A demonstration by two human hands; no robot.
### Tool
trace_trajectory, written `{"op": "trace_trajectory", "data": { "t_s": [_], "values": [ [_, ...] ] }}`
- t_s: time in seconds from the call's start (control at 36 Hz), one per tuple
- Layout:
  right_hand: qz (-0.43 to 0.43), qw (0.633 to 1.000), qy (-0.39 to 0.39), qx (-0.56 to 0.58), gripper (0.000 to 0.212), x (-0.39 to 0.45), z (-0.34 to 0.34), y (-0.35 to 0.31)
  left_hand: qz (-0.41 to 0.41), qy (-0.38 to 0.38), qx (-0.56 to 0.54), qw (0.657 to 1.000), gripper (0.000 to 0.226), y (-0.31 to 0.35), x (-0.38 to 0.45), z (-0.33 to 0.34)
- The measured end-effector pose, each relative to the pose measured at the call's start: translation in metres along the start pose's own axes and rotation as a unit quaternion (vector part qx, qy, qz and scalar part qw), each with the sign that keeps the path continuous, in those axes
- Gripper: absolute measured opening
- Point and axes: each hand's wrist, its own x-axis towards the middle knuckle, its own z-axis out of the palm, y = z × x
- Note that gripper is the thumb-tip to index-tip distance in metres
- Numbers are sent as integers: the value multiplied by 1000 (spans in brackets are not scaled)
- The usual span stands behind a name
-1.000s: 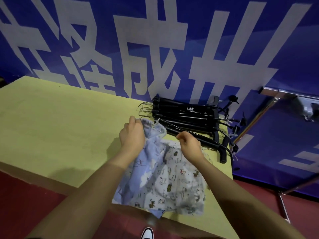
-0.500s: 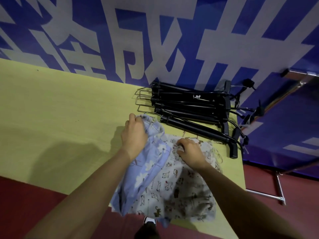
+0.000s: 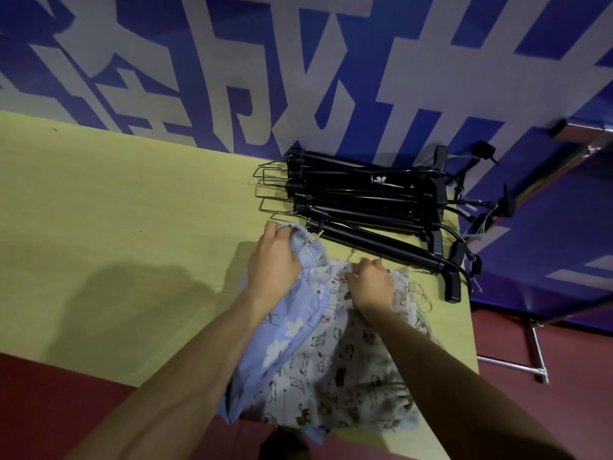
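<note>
A small garment lies crumpled on the yellow table (image 3: 99,227), partly hanging over the near edge. Its left part is light blue cloth (image 3: 292,330) with white flowers. Its right part is white cloth (image 3: 345,370) printed with small cartoon animals. My left hand (image 3: 273,260) grips the gathered blue waistband at the garment's far end. My right hand (image 3: 371,283) pinches the white printed cloth just to the right of it. A stack of black clip hangers (image 3: 361,200) lies directly behind both hands.
A blue banner (image 3: 298,61) with large white characters stands behind the table. A metal rack frame (image 3: 537,356) stands on the red floor at the right, past the table's right edge. A dark shoe tip (image 3: 285,443) shows below the near edge.
The garment has been drawn down flatter onto the table. My right hand moved slightly down onto the white printed cloth. My left hand keeps its hold on the blue waistband.
</note>
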Motion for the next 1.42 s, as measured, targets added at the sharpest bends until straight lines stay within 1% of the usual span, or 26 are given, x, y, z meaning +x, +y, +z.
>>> {"op": "trace_trajectory", "data": {
  "t_s": [0.06, 0.11, 0.22, 0.31, 0.39, 0.47, 0.53, 0.58, 0.61, 0.67, 0.72, 0.75, 0.78, 0.81, 0.83, 0.89, 0.92, 0.94, 1.03, 1.06, 1.14, 1.19, 1.25, 1.31, 1.33, 1.42],
  "values": [
    [-3, 1000, 6, -17, 25, 3, 3, -2, 8, -5, -22, 1000, 38, -2, 2, 1],
    [-12, 1000, 22, -6, 23, 5, 5, -2, 14, -9, -31, 999, 39, -4, 4, 1],
    [-75, 989, 62, 116, 12, 4, -3, 0, 22, -17, -33, 999, 39, -3, 8, -6],
    [-132, 961, 70, 235, 8, -2, -21, -10, 23, -54, -32, 998, 45, 3, 12, -13],
    [-165, 926, 78, 330, 6, -9, -47, -30, 27, -84, -46, 995, 49, 10, 15, -23],
    [-213, 906, 36, 364, 6, -13, -65, -46, 40, -99, -50, 993, 50, 18, 15, -34],
    [-249, 909, -19, 334, 6, -17, -70, -54, 47, -102, -52, 992, 54, 22, 13, -43],
    [-291, 928, -55, 226, 9, -22, -73, -58, 50, -109, -50, 992, 60, 26, 11, -51],
    [-316, 936, -54, 148, 12, -24, -75, -59, 50, -110, -50, 991, 61, 27, 10, -56],
    [-360, 933, -17, 3, 19, -27, -74, -61, 51, -104, -50, 992, 63, 28, 9, -63],
    [-387, 920, 9, -65, 19, -27, -72, -62, 45, -84, -51, 994, 62, 28, 9, -72],
    [-388, 919, 12, -71, 19, -27, -72, -64, 43, -73, -56, 995, 60, 28, 9, -76],
    [-382, 923, 4, -51, 20, -27, -73, -66, 43, -65, -64, 995, 58, 29, 9, -79],
    [-372, 928, -18, -3, 20, -26, -74, -69, 45, -55, -73, 995, 56, 29, 9, -82],
    [-359, 930, -44, 71, 20, -26, -76, -74, 48, -45, -81, 995, 55, 29, 10, -84],
    [-329, 915, -87, 217, 18, -29, -81, -87, 50, -23, -97, 994, 57, 27, 14, -86],
    [-318, 908, -91, 256, 18, -29, -83, -93, 46, -15, -106, 993, 58, 26, 16, -87],
    [-314, 907, -89, 267, 18, -29, -84, -97, 39, -9, -114, 993, 60, 24, 18, -87],
    [-329, 910, -69, 242, 17, -27, -87, -106, 22, -3, -112, 993, 62, 21, 22, -90],
    [-338, 911, -50, 231, 17, -25, -89, -107, 17, -1, -84, 996, 62, 19, 23, -92],
    [-350, 920, 32, 171, 17, -13, -96, -107, -1, 10, 64, 998, 66, 17, 25, -99],
    [-348, 930, 72, 96, 20, -3, -103, -104, -9, 11, 144, 990, 70, 16, 26, -103],
    [-356, 928, 109, -22, 24, 5, -109, -102, -13, 5, 191, 981, 77, 15, 28, -105],
    [-372, 909, 151, -116, 18, 10, -116, -102, -18, -4, 208, 978, 82, 15, 31, -106],
    [-373, 904, 160, -134, 15, 12, -119, -104, -18, -5, 208, 978, 83, 16, 33, -105],
    [-386, 898, 168, -129, 17, 18, -121, -108, -9, -6, 195, 981, 80, 18, 36, -104]
  ]
}}
